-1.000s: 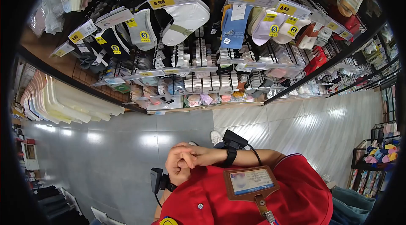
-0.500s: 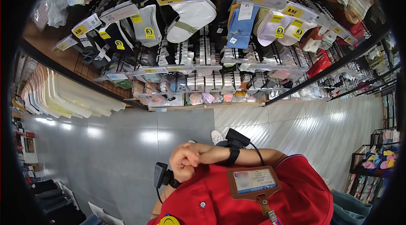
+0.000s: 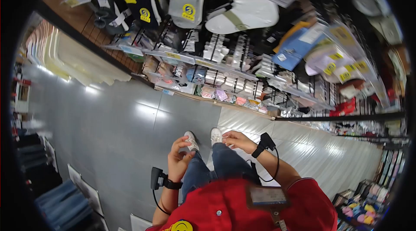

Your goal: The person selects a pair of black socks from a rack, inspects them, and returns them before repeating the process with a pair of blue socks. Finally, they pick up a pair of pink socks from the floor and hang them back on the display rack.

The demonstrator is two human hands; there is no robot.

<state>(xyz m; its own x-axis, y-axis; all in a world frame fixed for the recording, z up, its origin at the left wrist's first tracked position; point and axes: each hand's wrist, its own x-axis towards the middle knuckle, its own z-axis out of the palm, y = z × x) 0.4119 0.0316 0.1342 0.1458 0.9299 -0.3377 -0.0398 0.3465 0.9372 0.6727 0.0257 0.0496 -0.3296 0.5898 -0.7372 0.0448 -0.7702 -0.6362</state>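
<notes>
My left hand (image 3: 178, 158) is raised above the grey floor, in front of my jeans, its fingers loosely curved and apart, holding nothing. To its right, my right hand (image 3: 239, 141) hangs over the floor near my shoes, fingers spread a little with nothing in them. The two hands do not touch. A black strap with a small device (image 3: 159, 179) sits on the left wrist, and a similar device (image 3: 267, 141) is on the right wrist. White shoes (image 3: 216, 136) show between the hands.
Racks of packed socks, among them white socks (image 3: 242, 14) and grey socks (image 3: 188, 3), run across the top. Pale hanging sheets (image 3: 73, 53) are at the left. Folded jeans (image 3: 65, 205) lie at lower left, and a stand of colourful items (image 3: 362, 213) is at lower right.
My hands were together in front of my chest; now they are apart and lower. The view has tilted and moved closer to the sock racks, and my legs and shoes now show.
</notes>
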